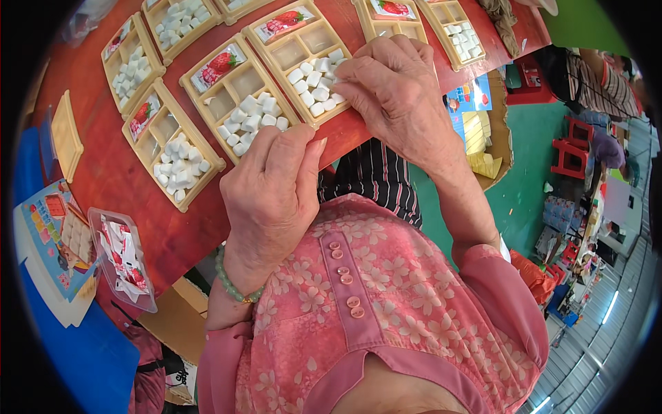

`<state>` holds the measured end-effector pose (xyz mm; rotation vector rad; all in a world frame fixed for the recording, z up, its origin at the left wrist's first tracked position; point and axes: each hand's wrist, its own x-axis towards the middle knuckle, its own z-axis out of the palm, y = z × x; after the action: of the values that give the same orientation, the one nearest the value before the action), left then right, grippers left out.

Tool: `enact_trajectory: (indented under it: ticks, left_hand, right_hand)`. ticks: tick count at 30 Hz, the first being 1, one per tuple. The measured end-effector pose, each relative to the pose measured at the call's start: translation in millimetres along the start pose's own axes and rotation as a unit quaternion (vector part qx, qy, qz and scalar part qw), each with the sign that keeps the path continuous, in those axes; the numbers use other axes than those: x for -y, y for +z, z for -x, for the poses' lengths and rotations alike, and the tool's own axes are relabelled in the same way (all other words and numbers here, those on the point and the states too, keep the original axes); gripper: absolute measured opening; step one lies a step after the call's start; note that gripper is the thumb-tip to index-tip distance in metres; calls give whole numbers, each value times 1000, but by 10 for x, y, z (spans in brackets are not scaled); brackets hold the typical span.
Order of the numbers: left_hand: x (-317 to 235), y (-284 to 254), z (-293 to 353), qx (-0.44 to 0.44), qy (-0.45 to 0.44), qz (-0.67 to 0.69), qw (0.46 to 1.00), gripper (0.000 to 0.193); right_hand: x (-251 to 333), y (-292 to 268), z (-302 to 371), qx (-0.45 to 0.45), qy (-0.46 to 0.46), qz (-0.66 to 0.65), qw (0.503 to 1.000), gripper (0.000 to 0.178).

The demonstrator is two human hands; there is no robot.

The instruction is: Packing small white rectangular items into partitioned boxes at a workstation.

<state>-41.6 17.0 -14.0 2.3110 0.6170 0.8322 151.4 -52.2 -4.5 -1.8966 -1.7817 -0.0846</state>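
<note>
Near left: 1 clear box (148, 298) w/ several packs (114, 241). Then 8 trays (164, 129), some cut off, w/ white cubes (317, 87). L hand (272, 176): fingers curled, almost closed; can't tell if smth. is held. Mid tray (288, 54) lies just beyond it, left of R hand (400, 96), whose fingertips pinch beside the cubes; its hold: can't tell.

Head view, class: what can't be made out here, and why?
In the head view:
- Right hand: its fingers hide whether the grip holds anything.
- Cream tray behind that hand: lower compartments covered by the hand.
- Topmost cream tray: mostly cut off by the upper edge.
</note>
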Motion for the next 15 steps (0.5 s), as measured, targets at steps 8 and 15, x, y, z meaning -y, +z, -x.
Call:
enact_trajectory:
  ticks: [8,15]
  left_hand:
    - [-3,29,-37,-4,28,-31,999,23]
    - [10,103,-29,18,65,-87,994,23]
  right_hand:
    - [-118,-110,87,0,90,-104,991,9]
    - [-93,-70,117,-2,45,-25,999,10]
